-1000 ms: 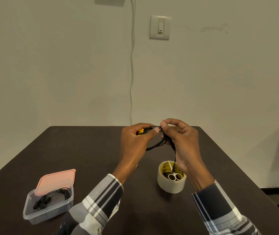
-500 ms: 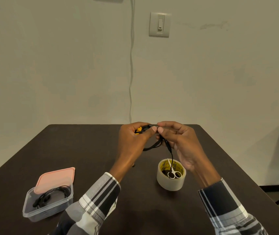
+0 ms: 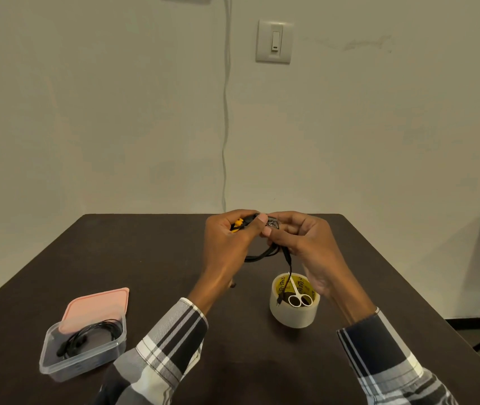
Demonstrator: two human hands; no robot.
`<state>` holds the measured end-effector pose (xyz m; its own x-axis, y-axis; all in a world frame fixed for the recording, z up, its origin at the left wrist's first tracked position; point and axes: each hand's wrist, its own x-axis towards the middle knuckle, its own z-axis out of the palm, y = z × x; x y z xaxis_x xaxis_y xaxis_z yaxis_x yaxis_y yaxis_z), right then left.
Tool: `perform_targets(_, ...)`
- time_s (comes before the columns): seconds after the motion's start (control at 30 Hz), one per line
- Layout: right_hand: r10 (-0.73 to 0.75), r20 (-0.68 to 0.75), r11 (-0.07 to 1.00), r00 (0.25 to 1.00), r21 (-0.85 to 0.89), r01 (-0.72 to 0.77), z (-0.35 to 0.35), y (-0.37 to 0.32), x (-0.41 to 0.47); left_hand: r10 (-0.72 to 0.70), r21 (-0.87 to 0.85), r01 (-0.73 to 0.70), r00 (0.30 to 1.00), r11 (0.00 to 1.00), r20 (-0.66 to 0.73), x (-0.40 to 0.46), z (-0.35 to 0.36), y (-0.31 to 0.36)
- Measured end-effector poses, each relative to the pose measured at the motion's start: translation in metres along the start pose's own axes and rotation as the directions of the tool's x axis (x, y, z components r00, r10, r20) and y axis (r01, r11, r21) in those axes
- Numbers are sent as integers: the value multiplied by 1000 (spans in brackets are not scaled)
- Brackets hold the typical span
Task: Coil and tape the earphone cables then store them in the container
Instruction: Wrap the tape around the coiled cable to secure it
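Container (image 3: pixel 85 359): we find 1 clear tub at the table's near left, holding 1 coiled black earphone (image 3: pixel 87 337); a pink lid (image 3: pixel 98 304) leans on its far rim.
Left hand (image 3: pixel 227 244): we note fingers curled round the coiled cable (image 3: pixel 262 254), thumb pressed on top; yellow-tipped earbuds (image 3: pixel 237 225) show at the fingers.
Tape piece (image 3: pixel 272 222): we see a small clear strip at the coil's top, between the 2 hands.
Right hand (image 3: pixel 306 244): we note thumb and forefinger pinching at that strip; how far the tape is wrapped, we cannot tell.
Plug end (image 3: pixel 287 276): it hangs straight down from the coil, over the tape roll (image 3: pixel 294 305), in which scissors (image 3: pixel 298 296) stand.
Key relation: we judge the container lies down and well left of the coil, so the left hand is nearer for stowing.
Stage: we judge taping is under way; storing is not yet done.
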<state>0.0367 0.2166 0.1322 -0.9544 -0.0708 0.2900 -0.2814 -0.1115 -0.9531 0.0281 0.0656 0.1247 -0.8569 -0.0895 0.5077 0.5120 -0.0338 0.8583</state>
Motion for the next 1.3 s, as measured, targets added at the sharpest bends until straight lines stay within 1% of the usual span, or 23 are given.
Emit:
perform_targets(0.2, -25, -20, 999, 999, 20, 25, 0, -3, -1, 56, -22, -56, 998, 998, 13, -2, -1, 3)
perform_targets(0.33, -45, 4, 997, 999, 63, 45, 0, -5, -3, 25, -23, -25, 999, 999, -29, 0, 0, 5)
perform_targets(0.53, -112, -51, 993, 992, 42, 114, 2, -4, -4, 21, -58, -22, 1000, 998, -14, -2, 1, 5)
perform_targets(0.7, -132, -83, 990, 988, 37, 135, 4, -5, -5, 51, 0, -51, 999, 999, 5, -2, 0, 3)
perform_targets(0.83, -154, -131, 986, 979, 40, 161, 6, -5, -5, 49, 22, -49, 999, 999, -10, -3, 1, 3)
perform_targets(0.93, -188, -176, 981, 966, 9, 193, 7, -2, -5, -34, 2, 34, 998, 999, -48, -4, 4, 4)
perform_targets(1.0, -227, -201, 974, 953, -28, 226, 8, 1, -4, -153, -54, 150, 987, 987, -58, -3, 6, 4)
perform_targets(1.07, -269, -217, 963, 939, -65, 261, 8, 4, -4, -281, -114, 275, 959, 955, -46, -1, 7, 5)
perform_targets(1.13, -302, -221, 953, 927, -98, 287, 8, 6, -3, -376, -181, 364, 926, 914, -33, 0, 7, 6)
perform_targets(1.2, -317, -220, 948, 922, -111, 299, 8, 8, -3, -399, -190, 387, 916, 903, -31, 1, 7, 5)
perform_targets(1.3, -294, -218, 955, 931, -88, 282, 8, 12, -2, -309, -67, 305, 950, 950, -51, 1, 9, 2)
